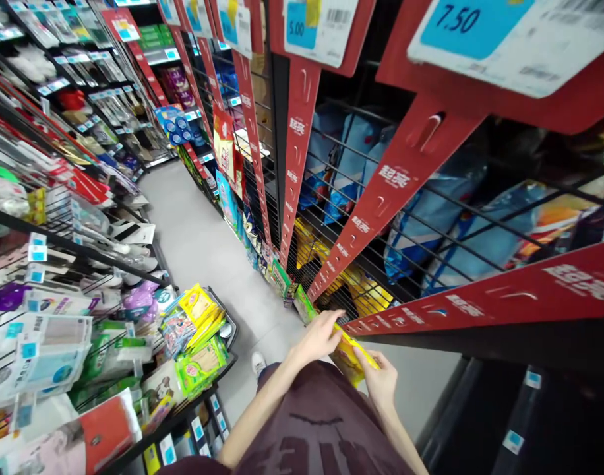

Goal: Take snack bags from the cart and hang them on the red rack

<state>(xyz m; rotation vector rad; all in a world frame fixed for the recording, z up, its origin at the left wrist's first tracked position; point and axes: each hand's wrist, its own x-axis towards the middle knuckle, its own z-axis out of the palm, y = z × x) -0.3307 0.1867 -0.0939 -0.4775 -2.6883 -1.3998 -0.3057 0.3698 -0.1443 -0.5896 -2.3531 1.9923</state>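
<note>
A yellow snack bag (346, 361) hangs upright in front of my body, its top edge toward me. My right hand (382, 381) pinches the right end of that top edge. At the other end, my left hand (322, 338) has its fingers curled over the bag, close to the lower end of a red hanging strip (351, 247). A green packet (304, 305) hangs just beyond my left fingers. The bag's front is mostly turned away from me.
Red strips with price tags (322, 30) line the wire shelving on the right, with blue bags (425, 211) behind the wires. On the left, a black basket (230, 336) holds yellow packets (200, 313) and green packets (202, 366). A grey aisle floor (188, 211) runs between packed shelves.
</note>
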